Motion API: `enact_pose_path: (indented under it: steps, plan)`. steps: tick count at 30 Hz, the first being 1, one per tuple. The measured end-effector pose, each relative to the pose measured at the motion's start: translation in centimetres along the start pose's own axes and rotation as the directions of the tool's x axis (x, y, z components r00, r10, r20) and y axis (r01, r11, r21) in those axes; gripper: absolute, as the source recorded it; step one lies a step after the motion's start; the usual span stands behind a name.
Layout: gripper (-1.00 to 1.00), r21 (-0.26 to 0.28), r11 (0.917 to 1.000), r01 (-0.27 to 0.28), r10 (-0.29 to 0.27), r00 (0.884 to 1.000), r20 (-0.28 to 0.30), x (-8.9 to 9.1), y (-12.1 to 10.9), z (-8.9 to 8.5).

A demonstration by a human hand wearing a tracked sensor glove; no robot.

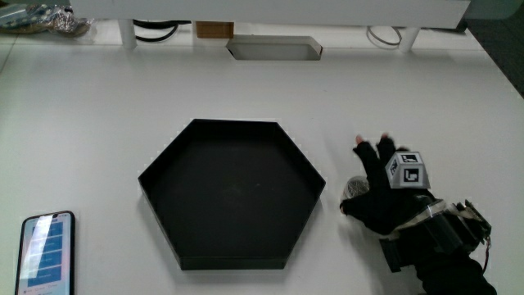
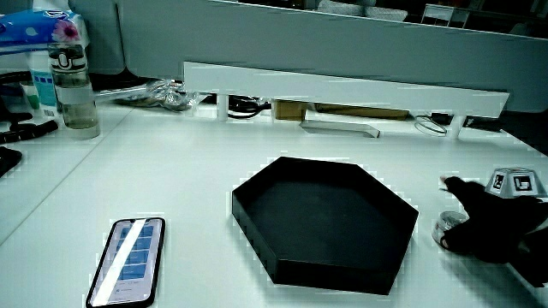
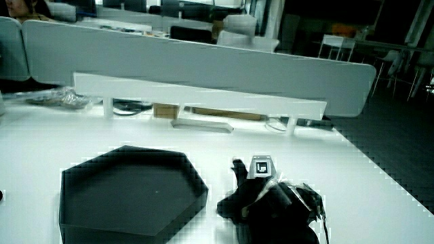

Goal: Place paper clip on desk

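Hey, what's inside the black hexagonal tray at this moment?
The black hexagonal tray shows only its bare dark floor in every view. The hand rests on the table beside it, covering a small pale object I can't identify.

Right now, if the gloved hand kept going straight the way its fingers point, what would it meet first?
The hand lies beside the black hexagonal tray, fingers pointing away from the person. That line looks free across bare table; the first obstacle would probably be the low white shelf at the table's edge, though depth is uncertain.
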State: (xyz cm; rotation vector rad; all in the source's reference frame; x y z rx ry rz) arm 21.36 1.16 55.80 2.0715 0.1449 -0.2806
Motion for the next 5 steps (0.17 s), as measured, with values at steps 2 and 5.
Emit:
enact_pose_path:
  steps: [2, 5]
  plan:
    - [-1.00, 0.127, 0.9902, -0.058, 0.069, 0.994, -0.084, 0.46, -1.64, 0.97]
    - [-1.00, 0.153, 0.9870, -0.047, 0.063, 0.993, -0.100, 0.82, -1.73, 0.96]
